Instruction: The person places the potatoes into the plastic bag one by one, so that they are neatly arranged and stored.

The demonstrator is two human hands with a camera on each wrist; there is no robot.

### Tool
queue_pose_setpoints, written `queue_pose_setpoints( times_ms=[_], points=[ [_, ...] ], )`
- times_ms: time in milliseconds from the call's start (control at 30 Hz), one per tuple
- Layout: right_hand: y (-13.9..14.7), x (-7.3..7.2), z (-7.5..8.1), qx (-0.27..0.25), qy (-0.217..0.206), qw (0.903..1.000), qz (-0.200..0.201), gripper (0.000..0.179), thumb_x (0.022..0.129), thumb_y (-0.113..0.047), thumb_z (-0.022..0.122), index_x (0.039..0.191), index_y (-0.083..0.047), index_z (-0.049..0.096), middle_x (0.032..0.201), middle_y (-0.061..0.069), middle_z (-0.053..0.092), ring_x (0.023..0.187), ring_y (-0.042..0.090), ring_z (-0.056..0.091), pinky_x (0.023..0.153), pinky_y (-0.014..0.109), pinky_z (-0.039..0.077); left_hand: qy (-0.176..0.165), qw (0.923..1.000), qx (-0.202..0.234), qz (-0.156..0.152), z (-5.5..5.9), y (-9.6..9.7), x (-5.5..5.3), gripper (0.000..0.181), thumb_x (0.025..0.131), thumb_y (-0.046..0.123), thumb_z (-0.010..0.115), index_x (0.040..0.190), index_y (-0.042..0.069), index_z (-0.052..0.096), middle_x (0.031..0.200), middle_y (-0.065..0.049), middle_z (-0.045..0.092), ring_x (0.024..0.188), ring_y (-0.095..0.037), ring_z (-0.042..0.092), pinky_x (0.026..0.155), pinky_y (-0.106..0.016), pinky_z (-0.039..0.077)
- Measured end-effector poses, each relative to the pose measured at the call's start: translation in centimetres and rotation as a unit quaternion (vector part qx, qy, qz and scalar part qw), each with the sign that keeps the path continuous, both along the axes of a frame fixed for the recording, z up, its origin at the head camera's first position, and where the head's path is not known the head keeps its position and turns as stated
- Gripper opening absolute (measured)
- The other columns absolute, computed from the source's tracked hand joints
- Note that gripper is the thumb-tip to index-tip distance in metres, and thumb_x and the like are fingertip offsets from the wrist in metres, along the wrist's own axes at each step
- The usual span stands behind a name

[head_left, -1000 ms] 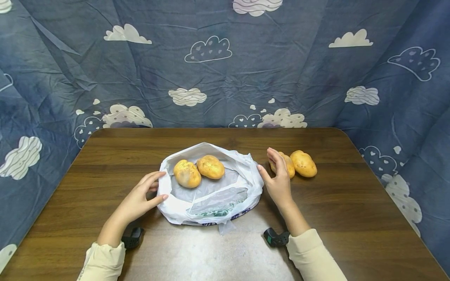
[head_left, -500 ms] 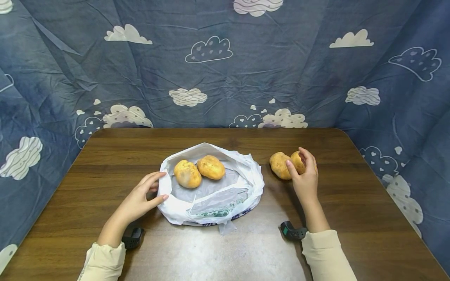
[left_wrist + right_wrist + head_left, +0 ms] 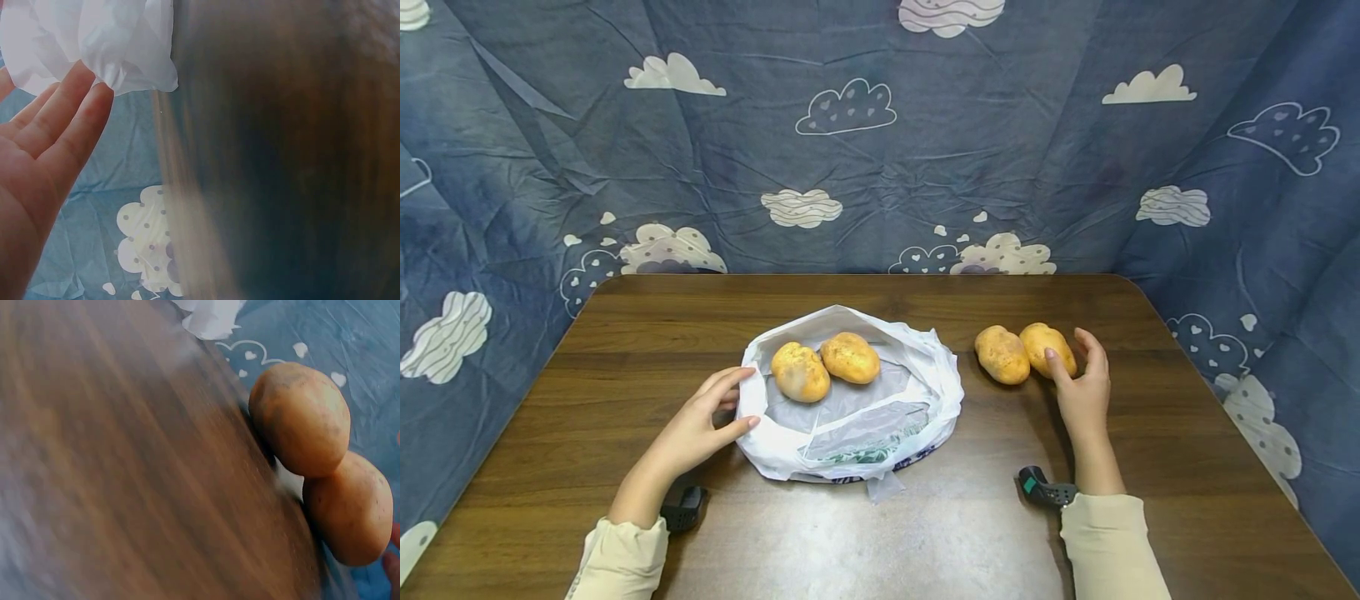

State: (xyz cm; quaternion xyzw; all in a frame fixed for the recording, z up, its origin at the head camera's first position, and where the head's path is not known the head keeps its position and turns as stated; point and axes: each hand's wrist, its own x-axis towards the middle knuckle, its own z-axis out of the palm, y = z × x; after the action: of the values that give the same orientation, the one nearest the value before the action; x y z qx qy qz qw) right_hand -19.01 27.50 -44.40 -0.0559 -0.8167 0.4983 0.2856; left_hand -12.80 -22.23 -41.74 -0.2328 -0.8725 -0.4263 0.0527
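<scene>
Outer potato lies between two and three o'clock of the white bag, against a neighbouring potato; two potatoes sit inside, toward eleven. My left hand, relaxed, touches the bag at nine. My right hand grips nothing, parted round the outer potato; step seems pre-grasp, calling next for closing thumb and fingers.

head: above, forward-down | wrists: low, close | head/right wrist share: potato pair

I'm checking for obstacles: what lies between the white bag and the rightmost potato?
Another potato lies between the rightmost potato and the white bag; bare tabletop separates it from the bag. The head view shows this.
</scene>
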Motion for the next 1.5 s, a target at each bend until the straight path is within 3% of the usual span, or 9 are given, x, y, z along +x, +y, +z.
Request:
queue_pose_setpoints(
  times_ms=[200,333,500,767,1000,1200,1400,1500],
  points=[
    [0.5,0.1,-0.5,-0.066,-0.072,0.9947,0.032,0.061,0.086,-0.022,0.061,0.136,-0.003,0.031,0.137,0.016,0.033,0.127,0.024,0.028,0.106,0.034,0.021,0.001,1.0000,0.006,-0.004,0.0,0.1,0.0,0.059,0.080,0.006,0.068,0.132,0.002,0.040,0.129,-0.018,0.037,0.100,-0.033,0.054,0.085,-0.043,0.046],
    [0.6,0.1,-0.8,-0.071,-0.106,0.9913,0.035,0.062,0.087,-0.022,0.060,0.137,-0.003,0.028,0.137,0.015,0.031,0.125,0.023,0.028,0.104,0.036,0.026,-0.004,1.0000,0.007,-0.005,0.1,0.1,0.1,0.059,0.080,0.006,0.067,0.132,0.002,0.039,0.129,-0.018,0.036,0.101,-0.034,0.054,0.085,-0.043,0.046],
    [0.7,0.0,-1.1,-0.052,-0.114,0.9916,0.032,0.062,0.087,-0.023,0.060,0.136,-0.002,0.029,0.135,0.015,0.033,0.119,0.024,0.033,0.097,0.038,0.032,-0.010,0.9999,0.005,-0.002,0.2,0.2,0.0,0.059,0.080,0.007,0.067,0.132,0.002,0.039,0.130,-0.018,0.036,0.101,-0.034,0.053,0.086,-0.043,0.046],
    [0.8,0.1,-1.3,-0.050,-0.123,0.9910,0.014,0.062,0.087,-0.026,0.059,0.136,-0.002,0.030,0.136,0.014,0.034,0.122,0.023,0.033,0.102,0.039,0.030,-0.003,1.0000,0.005,-0.006,0.0,0.3,-0.1,0.058,0.080,0.006,0.067,0.131,0.000,0.040,0.128,-0.018,0.037,0.100,-0.034,0.054,0.085,-0.043,0.046],
    [0.8,0.1,-1.3,-0.069,-0.115,0.9910,-0.009,0.060,0.086,-0.028,0.060,0.134,-0.003,0.033,0.132,0.013,0.039,0.117,0.023,0.038,0.100,0.035,0.033,-0.002,1.0000,0.006,-0.006,-0.1,0.3,-0.1,0.058,0.079,0.005,0.068,0.131,0.000,0.040,0.128,-0.019,0.038,0.100,-0.034,0.054,0.085,-0.043,0.046],
    [0.6,0.0,-1.2,-0.088,-0.082,0.9924,-0.026,0.058,0.084,-0.024,0.064,0.132,-0.004,0.037,0.128,0.011,0.042,0.113,0.021,0.043,0.096,0.030,0.038,0.000,1.0000,0.004,-0.007,0.2,0.3,-0.1,0.060,0.079,0.002,0.067,0.131,-0.001,0.039,0.128,-0.019,0.037,0.100,-0.034,0.054,0.084,-0.044,0.046],
    [-0.1,0.3,0.0,-0.136,-0.044,0.9897,-0.013,0.057,0.083,-0.016,0.065,0.130,-0.002,0.037,0.126,0.012,0.042,0.111,0.021,0.044,0.092,0.025,0.041,-0.006,1.0000,0.004,-0.005,2.6,1.4,1.1,0.057,0.076,-0.007,0.066,0.126,-0.011,0.038,0.124,-0.028,0.037,0.097,-0.040,0.053,0.083,-0.049,0.045],
    [-0.7,0.6,1.0,-0.161,-0.021,0.9867,-0.002,0.057,0.082,-0.011,0.066,0.129,0.001,0.037,0.125,0.013,0.041,0.110,0.021,0.045,0.088,0.019,0.042,-0.007,0.9999,0.004,-0.006,3.3,1.6,1.4,0.056,0.077,-0.007,0.066,0.126,-0.012,0.039,0.123,-0.028,0.038,0.097,-0.040,0.053,0.083,-0.049,0.045]
  ],
)
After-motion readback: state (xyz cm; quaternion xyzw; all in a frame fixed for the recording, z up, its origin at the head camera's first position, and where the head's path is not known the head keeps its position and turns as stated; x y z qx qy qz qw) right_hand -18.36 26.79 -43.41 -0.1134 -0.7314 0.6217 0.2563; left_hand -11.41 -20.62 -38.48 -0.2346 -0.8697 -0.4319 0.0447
